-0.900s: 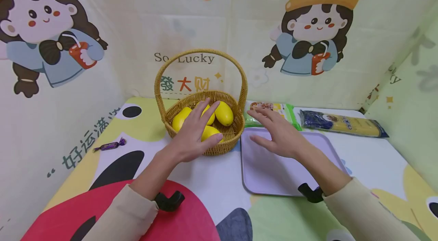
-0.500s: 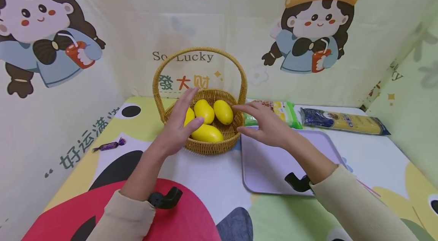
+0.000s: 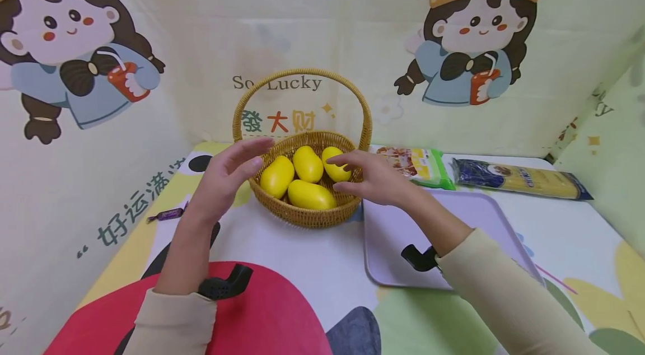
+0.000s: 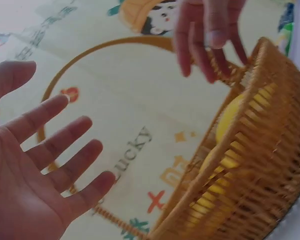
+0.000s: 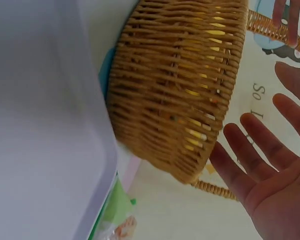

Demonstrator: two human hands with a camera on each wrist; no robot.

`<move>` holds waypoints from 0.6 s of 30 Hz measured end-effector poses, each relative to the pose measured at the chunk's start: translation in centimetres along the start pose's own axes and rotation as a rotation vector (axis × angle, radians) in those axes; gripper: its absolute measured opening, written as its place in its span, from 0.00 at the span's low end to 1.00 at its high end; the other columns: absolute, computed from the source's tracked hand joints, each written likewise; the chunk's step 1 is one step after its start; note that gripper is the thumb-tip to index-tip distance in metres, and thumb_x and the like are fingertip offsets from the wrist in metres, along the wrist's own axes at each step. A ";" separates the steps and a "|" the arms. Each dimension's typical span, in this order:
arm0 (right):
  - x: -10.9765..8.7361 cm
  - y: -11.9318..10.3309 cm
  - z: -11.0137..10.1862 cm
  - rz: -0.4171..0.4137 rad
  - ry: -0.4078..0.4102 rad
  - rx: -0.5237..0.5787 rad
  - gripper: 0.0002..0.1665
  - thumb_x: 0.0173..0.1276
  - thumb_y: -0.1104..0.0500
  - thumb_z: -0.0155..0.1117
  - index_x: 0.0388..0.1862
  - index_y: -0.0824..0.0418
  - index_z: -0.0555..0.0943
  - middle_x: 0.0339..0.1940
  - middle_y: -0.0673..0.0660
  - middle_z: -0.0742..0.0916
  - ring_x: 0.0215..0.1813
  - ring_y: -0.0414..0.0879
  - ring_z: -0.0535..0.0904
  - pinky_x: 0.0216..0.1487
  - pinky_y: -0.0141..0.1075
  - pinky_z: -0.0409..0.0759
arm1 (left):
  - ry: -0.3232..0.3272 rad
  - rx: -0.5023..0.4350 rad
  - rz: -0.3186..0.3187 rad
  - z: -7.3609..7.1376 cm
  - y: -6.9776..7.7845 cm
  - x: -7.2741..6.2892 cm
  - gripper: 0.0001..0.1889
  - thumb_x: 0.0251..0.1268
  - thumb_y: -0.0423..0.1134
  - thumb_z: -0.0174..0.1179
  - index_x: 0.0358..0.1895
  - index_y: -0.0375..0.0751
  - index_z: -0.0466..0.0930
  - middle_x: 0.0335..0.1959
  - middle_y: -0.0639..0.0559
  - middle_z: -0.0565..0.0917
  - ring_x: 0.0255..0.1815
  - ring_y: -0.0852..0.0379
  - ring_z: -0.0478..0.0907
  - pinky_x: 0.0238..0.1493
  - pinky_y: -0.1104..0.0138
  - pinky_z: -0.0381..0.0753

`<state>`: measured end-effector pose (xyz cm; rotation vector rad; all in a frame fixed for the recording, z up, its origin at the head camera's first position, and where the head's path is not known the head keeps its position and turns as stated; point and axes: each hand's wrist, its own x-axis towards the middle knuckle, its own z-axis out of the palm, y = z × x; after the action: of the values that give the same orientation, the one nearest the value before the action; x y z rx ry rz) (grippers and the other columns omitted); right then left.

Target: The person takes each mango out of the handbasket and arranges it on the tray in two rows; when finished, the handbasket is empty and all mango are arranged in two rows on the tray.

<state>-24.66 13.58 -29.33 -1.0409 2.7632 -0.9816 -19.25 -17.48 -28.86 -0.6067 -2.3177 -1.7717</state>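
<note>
A wicker basket (image 3: 312, 216) with a tall arched handle holds several yellow mangoes (image 3: 311, 195). At its left side is my left hand (image 3: 221, 181), fingers spread and holding nothing. My right hand (image 3: 375, 178) reaches across the right rim from above, its fingertips overlapping the rightmost mango in the head view. The left wrist view has the left palm (image 4: 30, 185) facing the basket (image 4: 275, 135), fingers apart from the weave. From the right wrist, the fingers (image 5: 250, 155) of the right hand come up close to the basket rim.
A lilac tray (image 3: 403, 254) lies right of the basket. Behind it are a green-edged food packet (image 3: 418, 167) and a long pasta packet (image 3: 524, 178). A purple-wrapped candy (image 3: 168, 214) lies at the left. Printed cloth walls (image 3: 201, 36) stand behind and beside the table.
My left hand has moved left from in front of the mangoes to the basket's left side. The right hand has moved left from over the tray to the basket's right rim.
</note>
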 end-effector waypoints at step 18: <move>3.0 -0.4 2.0 0.117 -0.227 0.067 0.32 0.67 0.55 0.74 0.70 0.51 0.79 0.63 0.61 0.83 0.64 0.58 0.81 0.65 0.51 0.82 | 0.293 -0.497 -0.047 -4.6 -5.1 -1.1 0.16 0.79 0.37 0.56 0.64 0.37 0.80 0.52 0.51 0.87 0.58 0.52 0.84 0.56 0.60 0.88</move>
<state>-26.27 10.44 -30.13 -0.9078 2.5565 -0.8748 -20.87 -23.21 -32.48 -0.3220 -1.7203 -2.2985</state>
